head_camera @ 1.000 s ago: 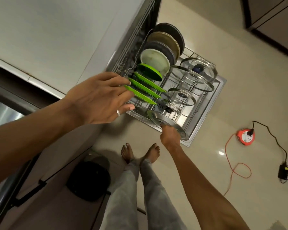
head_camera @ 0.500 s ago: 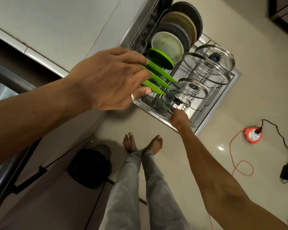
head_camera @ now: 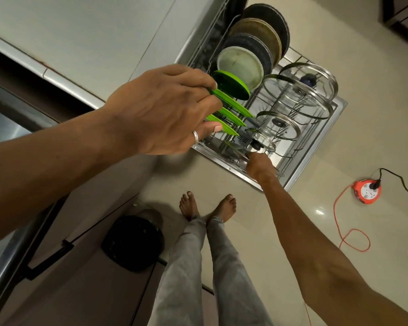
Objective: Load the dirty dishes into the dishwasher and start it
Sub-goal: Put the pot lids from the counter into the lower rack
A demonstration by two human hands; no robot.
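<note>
Home kitchen, loaded dishwasher rack [head_camera: 315, 137] (counter [head_camera: 80, 31] beside)

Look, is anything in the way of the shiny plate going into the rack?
Nothing visible blocks it. The right hand holds the steel plate at the rack's front edge. The small glass lid stands close behind it, so the gap looks tight.

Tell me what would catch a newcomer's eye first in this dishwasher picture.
The bright green plates standing in a row in the open dishwasher catch the eye first, partly behind the left hand in the foreground. Beside them stand clear glass lids, and an orange cable reel lies on the floor to the right.
</note>
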